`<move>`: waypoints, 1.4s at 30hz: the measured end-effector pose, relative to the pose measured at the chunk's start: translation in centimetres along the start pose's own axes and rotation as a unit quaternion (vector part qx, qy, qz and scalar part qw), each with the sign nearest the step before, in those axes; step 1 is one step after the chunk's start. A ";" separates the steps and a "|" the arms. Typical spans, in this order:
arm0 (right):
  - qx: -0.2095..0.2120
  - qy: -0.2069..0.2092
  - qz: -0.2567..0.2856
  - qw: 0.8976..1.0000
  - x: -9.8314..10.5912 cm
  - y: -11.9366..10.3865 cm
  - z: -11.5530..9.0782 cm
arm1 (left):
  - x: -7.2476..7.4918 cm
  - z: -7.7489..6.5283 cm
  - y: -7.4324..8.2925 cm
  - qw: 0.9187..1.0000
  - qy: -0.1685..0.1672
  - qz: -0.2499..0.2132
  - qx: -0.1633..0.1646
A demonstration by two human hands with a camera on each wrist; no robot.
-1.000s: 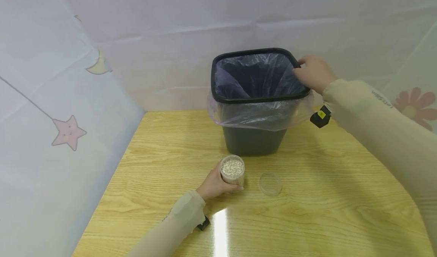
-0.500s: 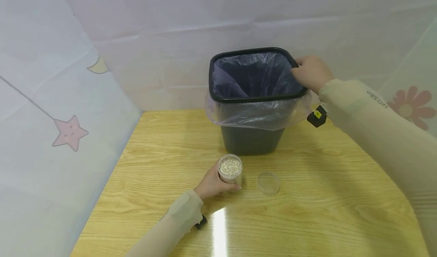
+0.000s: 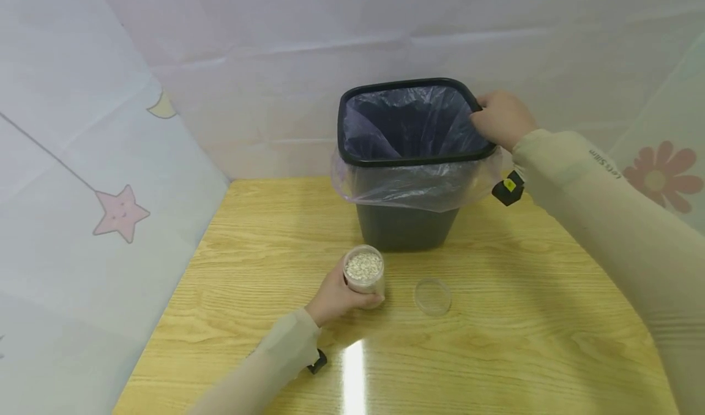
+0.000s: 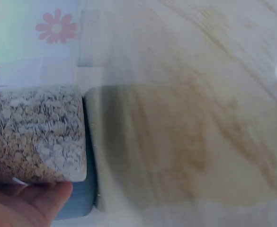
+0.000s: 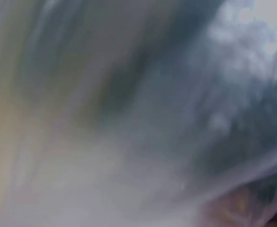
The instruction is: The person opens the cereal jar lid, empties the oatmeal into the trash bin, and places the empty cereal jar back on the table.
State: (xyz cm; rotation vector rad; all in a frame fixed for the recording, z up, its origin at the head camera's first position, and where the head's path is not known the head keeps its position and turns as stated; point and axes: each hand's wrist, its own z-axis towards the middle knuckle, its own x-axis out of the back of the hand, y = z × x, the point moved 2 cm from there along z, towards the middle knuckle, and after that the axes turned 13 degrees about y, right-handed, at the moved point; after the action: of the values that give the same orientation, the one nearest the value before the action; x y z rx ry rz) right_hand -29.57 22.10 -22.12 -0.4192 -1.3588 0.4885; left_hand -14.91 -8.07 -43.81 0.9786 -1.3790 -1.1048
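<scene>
Jar (image 3: 364, 269), just below centre, wants holding level, I'd say: left hand (image 3: 338, 297) curled round it, right hand (image 3: 503, 119) gripping the bin (image 3: 407, 226) at upper right.

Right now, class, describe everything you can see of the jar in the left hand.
The jar is clear and round, apparently plastic, with its mouth uncovered. Pale, oat-like flakes show through its wall and reach close to the rim. It looks roughly upright, nearer the head camera than the bin, with a clear lid lying apart to its right. The left hand grips its side, thumb on the near side. Whether its base touches the table is hard to tell.
</scene>
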 end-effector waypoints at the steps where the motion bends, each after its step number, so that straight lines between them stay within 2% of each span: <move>1: -0.001 -0.001 0.001 1.000 0.0 0.0 0.0 | 0.1 -0.2 0.3 1.000 0.005 0.000 0.000; 7: -0.008 -0.005 0.015 1.000 0.0 0.2 0.0 | 0.8 -0.8 2.0 0.999 0.036 0.006 -0.013; 16: -0.026 -0.006 0.033 0.999 -0.1 0.2 -0.1 | 2.2 -1.2 3.3 0.998 0.062 0.015 -0.023; 19: -0.031 -0.003 0.034 0.999 -0.1 0.2 -0.1 | 2.8 -1.2 3.8 0.996 0.078 0.019 -0.030; 23: -0.031 0.002 0.034 0.999 -0.1 0.0 -0.2 | 3.6 -1.3 4.5 0.994 0.102 0.030 -0.024; 34: -0.033 0.005 0.026 0.999 -0.2 -0.2 -0.1 | 5.0 -1.6 5.2 0.988 0.144 0.008 -0.051; 42: -0.036 0.003 0.019 0.999 -0.2 0.0 -0.1 | 5.8 -1.3 6.3 0.987 0.149 0.005 -0.056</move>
State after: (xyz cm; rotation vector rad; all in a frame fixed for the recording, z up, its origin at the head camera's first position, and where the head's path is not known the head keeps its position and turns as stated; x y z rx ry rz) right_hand -29.52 22.01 -22.36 -0.5053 -1.3678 0.4712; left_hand -14.04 -12.34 -36.27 1.0093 -1.0677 -0.9723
